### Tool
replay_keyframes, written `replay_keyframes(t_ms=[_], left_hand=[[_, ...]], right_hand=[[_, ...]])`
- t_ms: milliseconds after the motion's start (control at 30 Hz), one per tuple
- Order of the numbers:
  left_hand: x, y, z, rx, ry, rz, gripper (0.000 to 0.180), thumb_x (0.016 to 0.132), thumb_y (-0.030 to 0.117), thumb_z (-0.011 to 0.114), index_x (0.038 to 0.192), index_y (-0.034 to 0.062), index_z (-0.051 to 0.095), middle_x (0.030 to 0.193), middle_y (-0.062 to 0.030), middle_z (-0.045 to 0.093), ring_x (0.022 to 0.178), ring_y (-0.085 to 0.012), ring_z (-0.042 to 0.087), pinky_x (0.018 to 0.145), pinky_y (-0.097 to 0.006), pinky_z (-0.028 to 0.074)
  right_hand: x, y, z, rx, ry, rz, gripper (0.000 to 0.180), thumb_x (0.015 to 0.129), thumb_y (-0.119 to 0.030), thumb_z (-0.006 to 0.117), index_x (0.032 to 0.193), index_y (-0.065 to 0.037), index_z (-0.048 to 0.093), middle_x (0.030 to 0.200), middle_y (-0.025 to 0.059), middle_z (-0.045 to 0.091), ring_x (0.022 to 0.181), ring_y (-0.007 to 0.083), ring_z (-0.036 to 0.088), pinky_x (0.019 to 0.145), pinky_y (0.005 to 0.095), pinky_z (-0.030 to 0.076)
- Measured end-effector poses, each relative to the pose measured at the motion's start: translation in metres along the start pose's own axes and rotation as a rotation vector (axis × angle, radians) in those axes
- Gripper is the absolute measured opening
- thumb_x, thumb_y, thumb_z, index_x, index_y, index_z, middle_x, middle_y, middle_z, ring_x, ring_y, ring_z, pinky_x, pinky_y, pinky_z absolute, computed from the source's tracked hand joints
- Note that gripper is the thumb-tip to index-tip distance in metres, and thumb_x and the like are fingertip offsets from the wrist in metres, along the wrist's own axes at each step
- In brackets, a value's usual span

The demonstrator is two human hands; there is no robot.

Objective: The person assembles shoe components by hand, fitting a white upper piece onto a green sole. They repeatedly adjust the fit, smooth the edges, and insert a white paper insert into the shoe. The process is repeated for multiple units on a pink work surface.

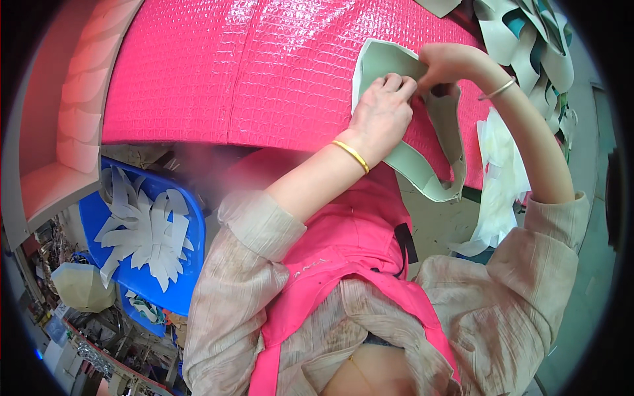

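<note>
A pale grey-green, curved piece of sheet material with a white edge [422, 173] forms a loop, its lower part hanging past the edge of the pink-covered table [284, 79]. It looks like a shoe upper, though I cannot be sure. My left hand [386, 115], with a gold bracelet at the wrist, has its fingers curled down on the piece. Closed on the piece's upper right part is my right hand [441, 66], a silver bangle on that wrist. The two hands nearly meet, and the fingertips are partly hidden.
Cut white strips fill a blue bin [198, 228] at the left. A bundle of white pieces [498, 178] hangs right of the table. More pale curved pieces [528, 49] are heaped at the upper right. Overlapping pieces line a tray [30, 191] at the far left.
</note>
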State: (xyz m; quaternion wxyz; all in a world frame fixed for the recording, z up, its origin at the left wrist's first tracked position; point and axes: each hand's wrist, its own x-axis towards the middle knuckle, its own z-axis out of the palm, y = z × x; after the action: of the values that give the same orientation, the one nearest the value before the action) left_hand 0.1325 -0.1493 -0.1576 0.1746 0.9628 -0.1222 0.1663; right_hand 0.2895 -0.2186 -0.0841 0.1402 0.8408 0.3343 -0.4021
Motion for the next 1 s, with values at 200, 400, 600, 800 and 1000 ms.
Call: replay_keyframes(t_ms=[200, 400, 600, 800, 1000], left_hand=[[0.012, -0.002, -0.005, -0.03, -0.043, -0.005, 0.016, 0.076, 0.016, 0.055, 0.071, 0.0031, 0.063, 0.091, -0.007, 0.052, 0.087, -0.0219, 0.051, 0.072, -0.033, 0.046], [0.072, -0.026, -0.033, -0.418, 0.205, -0.087, 0.017, 0.078, 0.022, 0.056, 0.08, 0.0066, 0.064, 0.083, -0.0129, 0.061, 0.083, -0.028, 0.058, 0.071, -0.039, 0.047], [0.147, -0.031, 0.024, -0.717, -0.71, 0.266, 0.03, 0.066, 0.024, 0.069, 0.09, 0.0067, 0.065, 0.085, -0.0126, 0.063, 0.081, -0.0236, 0.061, 0.068, -0.035, 0.047], [0.14, -0.052, 0.017, -0.73, -0.825, 0.065, 0.026, 0.062, 0.021, 0.069, 0.082, 0.0037, 0.064, 0.075, -0.0113, 0.062, 0.07, -0.0201, 0.059, 0.066, -0.033, 0.046], [0.124, -0.047, 0.02, -0.636, -0.523, 0.079, 0.027, 0.068, 0.026, 0.066, 0.081, 0.0032, 0.063, 0.074, -0.012, 0.062, 0.073, -0.0254, 0.06, 0.067, -0.035, 0.046]], right_hand=[[-0.033, 0.018, 0.007, -0.104, -0.052, -0.1, 0.032, 0.06, -0.025, 0.071, 0.073, 0.002, 0.062, 0.064, 0.0137, 0.061, 0.058, 0.0234, 0.059, 0.055, 0.0327, 0.047], [-0.066, 0.003, 0.083, -0.356, 0.795, -0.261, 0.014, 0.069, -0.006, 0.052, 0.084, -0.006, 0.053, 0.081, 0.009, 0.055, 0.086, 0.0242, 0.055, 0.083, 0.0371, 0.04], [-0.08, 0.003, 0.095, -0.301, 0.947, -0.398, 0.014, 0.068, -0.006, 0.053, 0.082, -0.003, 0.052, 0.077, 0.0085, 0.052, 0.078, 0.0224, 0.054, 0.077, 0.0359, 0.043], [-0.088, -0.008, 0.107, -0.018, 0.906, -0.531, 0.033, 0.066, -0.003, 0.057, 0.098, 0.002, 0.056, 0.074, 0.0093, 0.052, 0.068, 0.0236, 0.054, 0.06, 0.0329, 0.045], [-0.055, -0.003, 0.097, 0.159, 0.877, -0.408, 0.021, 0.068, -0.006, 0.061, 0.089, -0.002, 0.056, 0.07, 0.0115, 0.051, 0.066, 0.0304, 0.053, 0.059, 0.0412, 0.045]])
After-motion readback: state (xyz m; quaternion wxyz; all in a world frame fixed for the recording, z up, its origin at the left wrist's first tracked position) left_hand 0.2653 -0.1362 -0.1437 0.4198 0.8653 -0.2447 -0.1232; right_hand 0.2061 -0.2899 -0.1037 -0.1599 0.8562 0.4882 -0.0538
